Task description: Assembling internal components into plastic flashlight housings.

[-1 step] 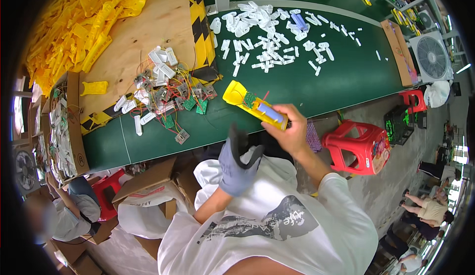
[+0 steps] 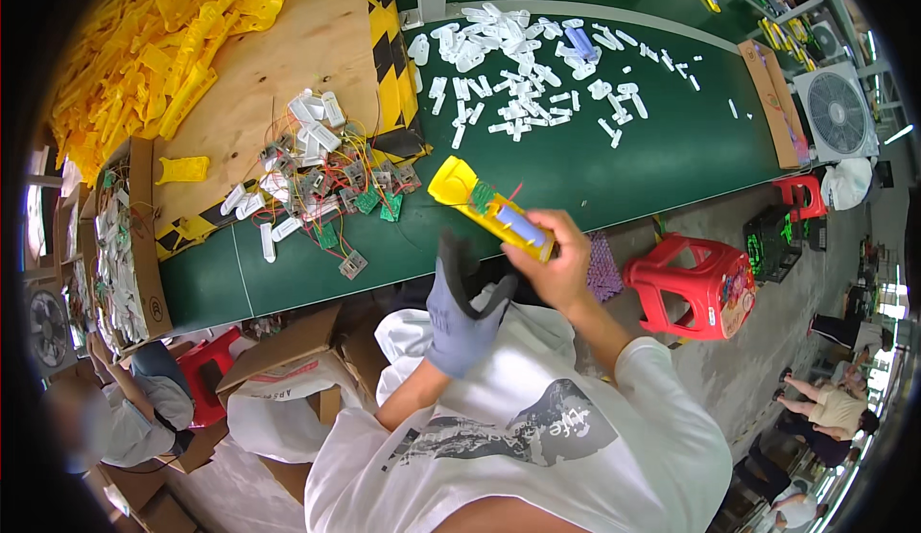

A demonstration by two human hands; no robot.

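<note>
My bare right hand (image 2: 552, 262) grips the lower right end of a long yellow plastic housing (image 2: 449, 184), held tilted above the front edge of the green table. Inside the housing sit a purple-blue cylindrical battery (image 2: 520, 225) and a small green circuit board (image 2: 483, 194); a short red wire sticks up beside them. My left hand (image 2: 462, 317), in a grey glove with dark fingertips, is just below and left of the housing, apart from it. Its fingers and thumb are spread, with nothing seen between them.
Wired circuit boards and white plastic pieces (image 2: 317, 140) lie in a tangle at left. More white parts (image 2: 518, 82) cover the table (image 2: 672, 159) farther back. Yellow housings (image 2: 192, 44) are heaped at far left. A red stool (image 2: 686, 284) stands at right; a person (image 2: 144, 408) sits at lower left.
My right hand and the yellow housing have shifted slightly left and down. My gloved left hand has barely moved.
</note>
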